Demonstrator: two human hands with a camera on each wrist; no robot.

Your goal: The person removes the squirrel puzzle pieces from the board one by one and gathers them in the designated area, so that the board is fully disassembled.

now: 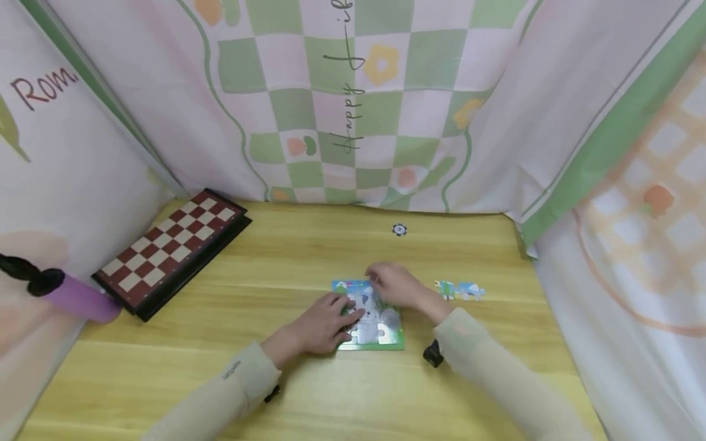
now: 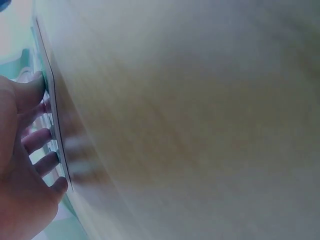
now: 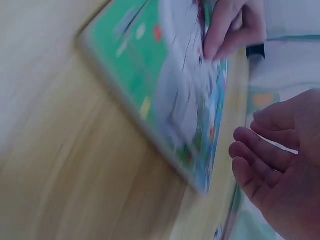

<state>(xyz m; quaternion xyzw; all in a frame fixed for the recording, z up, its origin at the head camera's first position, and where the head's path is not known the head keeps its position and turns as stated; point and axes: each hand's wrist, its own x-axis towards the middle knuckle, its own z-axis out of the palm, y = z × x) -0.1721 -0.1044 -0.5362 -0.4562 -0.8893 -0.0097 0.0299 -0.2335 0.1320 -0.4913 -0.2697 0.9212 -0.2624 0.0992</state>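
Note:
A jigsaw puzzle [image 1: 380, 345] with a green and blue border and a pale animal picture lies flat on the table in the head view. My left hand [image 1: 322, 324] rests on its left part, fingers spread over the pieces. In the left wrist view the left hand's [image 2: 30, 155] fingertips touch the board along its edge. Above the puzzle's upper right part is my right hand [image 1: 398, 286]. Seen from the right wrist, the right hand [image 3: 280, 157] has loosely bent fingers with nothing visible between them, apart from the puzzle's [image 3: 137, 57] surface.
Loose puzzle pieces [image 1: 470, 291] lie right of the puzzle, beyond my right wrist. A small gear-shaped disc [image 1: 399, 229] is farther back. On the left are a checkered game board [image 1: 171, 245] and a purple cylinder [image 1: 83, 299] with a black top. Patterned curtains [image 1: 380, 122] hang behind the table.

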